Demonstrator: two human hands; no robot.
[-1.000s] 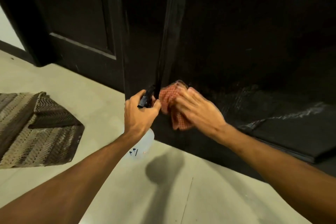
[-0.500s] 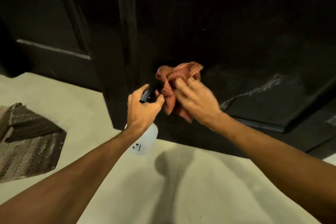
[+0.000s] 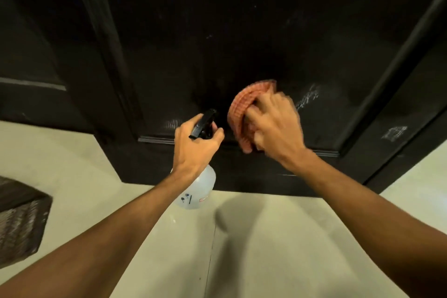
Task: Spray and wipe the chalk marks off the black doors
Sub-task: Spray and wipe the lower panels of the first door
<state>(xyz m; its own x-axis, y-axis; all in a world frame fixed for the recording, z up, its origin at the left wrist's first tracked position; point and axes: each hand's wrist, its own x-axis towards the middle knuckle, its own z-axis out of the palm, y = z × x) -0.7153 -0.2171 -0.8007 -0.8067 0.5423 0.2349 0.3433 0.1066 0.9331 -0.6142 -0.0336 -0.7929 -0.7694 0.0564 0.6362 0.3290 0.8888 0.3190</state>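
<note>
Door [image 3: 242, 31] with chalk marks [image 3: 308, 97], cloth [image 3: 242, 109] pressed on its lower panel.
Right hand [image 3: 273, 126] grips the blurred cloth, marks just right of it; left hand [image 3: 193, 145] holds a clear bottle [image 3: 200, 189], contents unclear.

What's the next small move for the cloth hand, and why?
Probably slide the right hand and its red cloth a little rightward over the white chalk scribble beside it. That mark is still plain on the black door, right next to the cloth, while the panel around the cloth looks dark. The left hand already holds the spray bottle close by if it needs wetting.
</note>
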